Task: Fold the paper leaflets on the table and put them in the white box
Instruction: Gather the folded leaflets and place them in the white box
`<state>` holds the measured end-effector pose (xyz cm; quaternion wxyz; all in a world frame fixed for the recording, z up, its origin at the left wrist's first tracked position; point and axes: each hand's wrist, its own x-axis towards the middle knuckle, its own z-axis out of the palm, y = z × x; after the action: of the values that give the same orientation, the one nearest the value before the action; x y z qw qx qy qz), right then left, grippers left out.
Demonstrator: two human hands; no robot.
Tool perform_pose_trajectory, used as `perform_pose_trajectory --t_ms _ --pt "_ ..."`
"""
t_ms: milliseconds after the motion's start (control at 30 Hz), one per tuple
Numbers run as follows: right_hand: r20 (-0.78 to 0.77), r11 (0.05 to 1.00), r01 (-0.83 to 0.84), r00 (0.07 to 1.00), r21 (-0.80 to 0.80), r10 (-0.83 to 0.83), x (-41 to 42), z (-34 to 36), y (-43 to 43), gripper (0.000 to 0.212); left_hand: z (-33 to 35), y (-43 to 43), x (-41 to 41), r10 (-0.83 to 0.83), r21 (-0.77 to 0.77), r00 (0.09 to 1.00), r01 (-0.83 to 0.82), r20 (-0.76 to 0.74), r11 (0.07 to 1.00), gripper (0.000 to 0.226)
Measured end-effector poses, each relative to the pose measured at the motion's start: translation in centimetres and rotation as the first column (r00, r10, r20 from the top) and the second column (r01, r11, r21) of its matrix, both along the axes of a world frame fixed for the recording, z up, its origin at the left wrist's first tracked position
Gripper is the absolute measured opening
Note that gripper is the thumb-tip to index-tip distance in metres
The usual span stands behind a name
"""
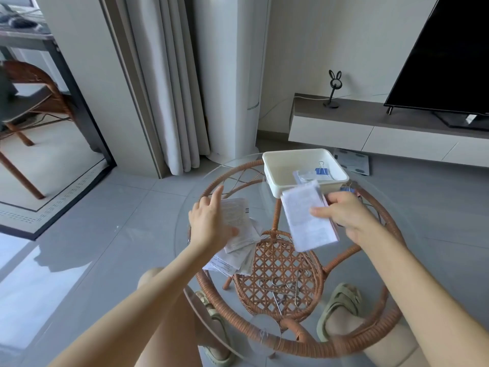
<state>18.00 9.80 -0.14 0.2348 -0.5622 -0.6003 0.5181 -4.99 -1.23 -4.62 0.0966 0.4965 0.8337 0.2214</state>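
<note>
A round table (341, 343) with a woven cane rim and a clear glass top fills the lower middle of the view; through the glass a cane shelf (277, 276) shows below, with some bent metal wire pieces lying on it, and the person's sandalled feet stand on the grey floor tiles. At the far edge of the table sits the white box (280, 165), open at the top; inside it, toward its right side, lie some folded papers and a blue binder clip (321, 171) with its wire handles up.

The right hand (344, 213) holds a folded leaflet (304, 221) just in front of the box, its upper corner overlapping the box's near wall in the view; the thumb lies across the front of the paper and the other fingers curl behind it, so the sheet is pinched between them; the leaflet is tilted and somewhat blurred, its print too small to read. The left hand (211, 223) is over a loose pile of leaflets (238, 242) on the left part of the glass; its forefinger points forward and the fingers are slightly spread, with the thumb tip lying on the top sheet; whether the other fingers touch the paper cannot be told. The pile is fanned out untidily, several sheets overlapping, the top one showing a small barcode at its far corner.
</note>
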Motion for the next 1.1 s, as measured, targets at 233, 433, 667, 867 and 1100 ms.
perform_pose_trajectory --t_ms 233,433,667,867,1100 --pt "-0.075 0.995 -0.01 0.997 -0.098 0.003 -8.5 -1.9 -4.5 0.017 -0.4 -0.1 0.7 0.015 0.205 0.979 -0.058 0.205 0.977 0.074" --pt "-0.096 0.998 0.04 0.995 0.039 -0.037 -11.0 -3.5 -5.2 0.022 1.4 -0.7 0.8 -0.058 0.227 0.665 -0.17 0.745 0.959 0.02" --pt "0.288 0.829 -0.079 0.952 0.553 -0.101 -8.7 -2.2 -6.0 0.061 2.1 -0.8 2.1 -0.139 0.274 0.908 0.028 0.395 0.961 0.028" --pt "0.261 0.782 -0.294 0.95 0.55 0.173 -0.9 1.9 -7.3 0.032 3.8 -1.0 7.6 -0.522 0.444 0.839 0.531 -0.154 0.722 0.021" --pt "-0.147 0.935 0.199 0.976 0.293 -0.161 6.7 -3.5 -8.5 0.023 1.0 0.5 13.6 -0.443 0.51 0.862 0.273 0.246 0.816 0.03"
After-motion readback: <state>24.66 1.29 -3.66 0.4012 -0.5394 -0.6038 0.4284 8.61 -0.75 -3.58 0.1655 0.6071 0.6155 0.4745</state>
